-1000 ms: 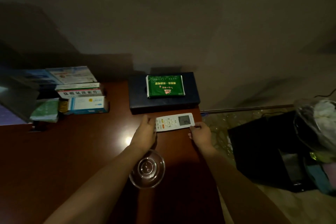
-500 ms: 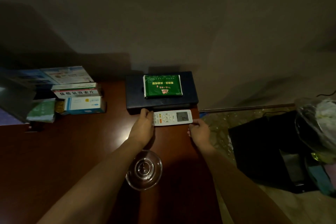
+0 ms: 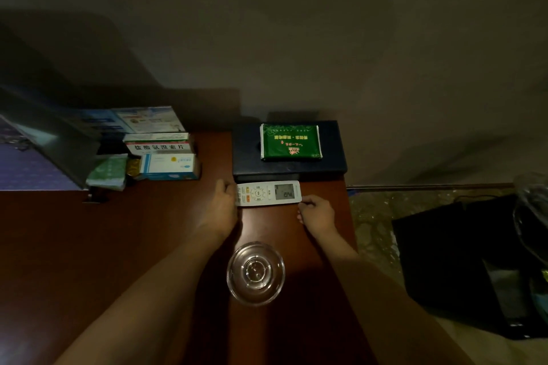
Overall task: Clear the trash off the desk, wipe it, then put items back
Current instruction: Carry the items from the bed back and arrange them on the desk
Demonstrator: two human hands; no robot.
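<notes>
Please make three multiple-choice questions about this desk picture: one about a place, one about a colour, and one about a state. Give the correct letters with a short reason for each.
1. Where does the green packet lie?
A. on the dark box
B. inside the glass dish
C. on the floor

2. What colour is the remote control?
A. black
B. white
C. red

3. What is the state of the glass dish?
A. tipped on its side
B. held up in a hand
C. upright on the desk, untouched

Answers:
1 A: the packet rests on top of the dark box at the back of the desk.
2 B: its body is white, with a grey screen.
3 C: the left hand and right hand are both at the ends of the remote, away from the dish.
</notes>
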